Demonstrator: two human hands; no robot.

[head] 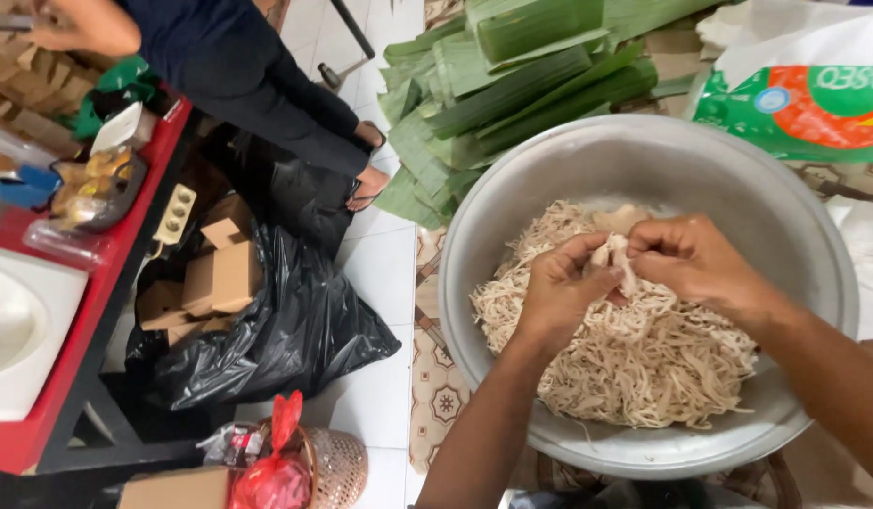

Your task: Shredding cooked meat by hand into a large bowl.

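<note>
Both hands, left hand (559, 287) and right hand (691, 259), are gripping one pale meat piece (617, 256) between them, pulling it apart directly above the shredded pile (634, 349) in the metal basin (512, 179); next, continued opposed pulling appears required.

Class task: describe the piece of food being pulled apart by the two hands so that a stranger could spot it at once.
Find the big metal bowl on the right, heaped with pale shredded strands. Above that heap, the left hand and right hand meet. Pinched between their fingertips is a pale chunk, the only solid, unshredded piece held up off the pile.
</note>
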